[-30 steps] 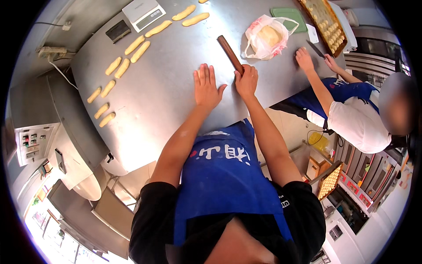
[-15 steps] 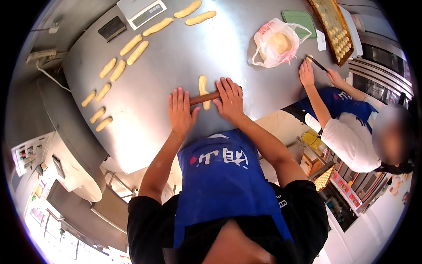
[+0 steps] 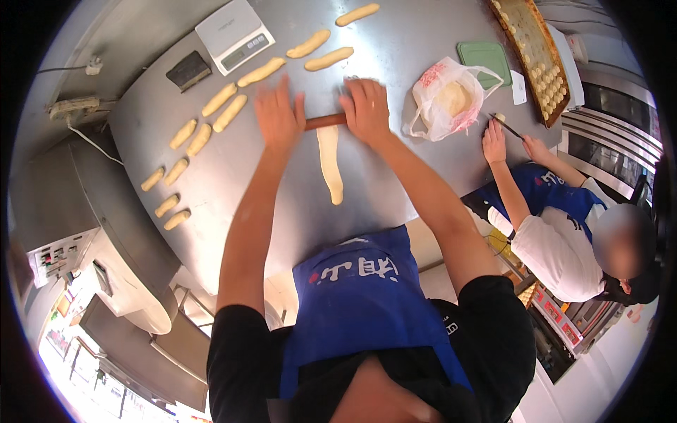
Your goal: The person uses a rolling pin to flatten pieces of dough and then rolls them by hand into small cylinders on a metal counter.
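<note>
A wooden rolling pin point(image 3: 324, 122) lies across the far end of a long, flattened dough strip point(image 3: 329, 166) on the steel table. My left hand point(image 3: 281, 113) presses on the pin's left end, fingers stretched out and blurred by motion. My right hand point(image 3: 364, 113) rests on its right end, fingers extended forward and also blurred. Several short dough logs point(image 3: 229, 113) are laid out in staggered rows to the left and behind.
A scale point(image 3: 235, 35), dark block point(image 3: 188, 70), dough-filled bag point(image 3: 451, 99), green lid point(image 3: 484, 63) and tray of small pieces point(image 3: 553, 92) sit on the table point(image 3: 176, 240). At right, a co-worker's hands point(image 3: 496, 144) work with a knife point(image 3: 508, 125).
Both my hands and the rolling pin have moved forward, away from my body. My left hand has joined the right on the pin. The dough beneath is longer and flatter.
</note>
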### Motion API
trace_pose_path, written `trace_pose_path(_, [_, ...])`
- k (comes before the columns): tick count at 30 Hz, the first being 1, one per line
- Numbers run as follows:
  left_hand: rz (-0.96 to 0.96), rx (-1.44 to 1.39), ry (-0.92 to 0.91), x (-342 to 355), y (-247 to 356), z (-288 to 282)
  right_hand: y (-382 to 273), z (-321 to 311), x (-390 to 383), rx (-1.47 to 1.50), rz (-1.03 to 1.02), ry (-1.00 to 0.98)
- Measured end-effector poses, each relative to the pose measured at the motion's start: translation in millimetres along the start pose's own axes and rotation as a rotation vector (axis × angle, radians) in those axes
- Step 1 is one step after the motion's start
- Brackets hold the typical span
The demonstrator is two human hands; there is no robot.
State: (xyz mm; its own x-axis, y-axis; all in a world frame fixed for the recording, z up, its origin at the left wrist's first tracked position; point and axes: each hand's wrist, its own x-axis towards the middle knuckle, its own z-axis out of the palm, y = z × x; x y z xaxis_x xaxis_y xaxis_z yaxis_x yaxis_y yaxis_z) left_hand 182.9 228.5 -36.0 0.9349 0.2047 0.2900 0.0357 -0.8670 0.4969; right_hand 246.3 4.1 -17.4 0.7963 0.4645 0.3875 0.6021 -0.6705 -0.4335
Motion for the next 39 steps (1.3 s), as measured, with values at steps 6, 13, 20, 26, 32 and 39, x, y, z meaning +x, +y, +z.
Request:
trace_pose_path(6, [0.251,-0.019,-0.132,-45.1,6.6,-12.7,-1.8,-17.1,-42.4,-0.087,-0.024,-0.079])
trace_pose_path(13, [0.129,0.068,-0.092,-143.5,29.5,-23.4,-42.0,-37.5,-119.5,-0.110,-0.043,-0.107])
trace_pose_path(20, [-0.123,-0.036,-0.118,-143.8,44.6,-55.6,-49.6,-54.0,-101.5,-0.056,0.187,-0.541])
trace_pose_path(26, [-0.022,0.263,0.039,-71.0,18.3,7.6,-18.8,-10.7,-76.0,-0.234,0.093,-0.121])
trace_pose_path(32, [-0.190,0.224,-0.269,-244.0,82.5,-51.4,-88.5,-70.4,-215.2,-0.199,0.065,-0.374])
trace_pose_path(39, [0.018,-0.099,-0.333,-350.2,70.0,-81.9,-101.8,-89.0,-316.2,0.021,0.018,-0.380])
